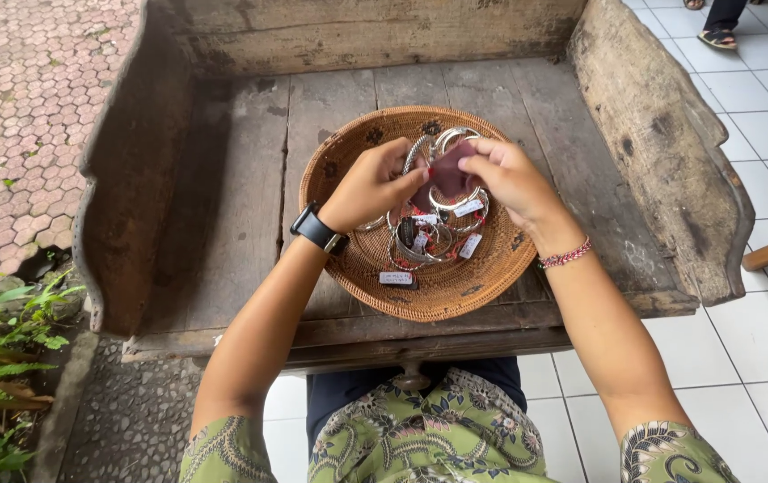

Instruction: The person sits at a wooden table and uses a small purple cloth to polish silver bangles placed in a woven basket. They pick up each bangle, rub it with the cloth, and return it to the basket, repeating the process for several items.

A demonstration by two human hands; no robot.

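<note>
Left hand [373, 183]: I pinch the dark cloth [449, 174].
Right hand [507, 177]: grips it too.
Tip: I'd rub above the woven basket [491, 273], clear of tagged bangles [429, 237].

On my left wrist I wear a black smartwatch with a dark rectangular face and a matching black band [318, 230]. Around my right wrist sits a thin braided bracelet of red and pink threads [565, 256]. My forearms are bare up to the short sleeves of a green patterned top [438, 438], printed with paisley shapes and small flowers in cream, dark blue and brown. The same fabric shows at both sleeve hems, above a strip of dark navy cloth [348, 389].
</note>
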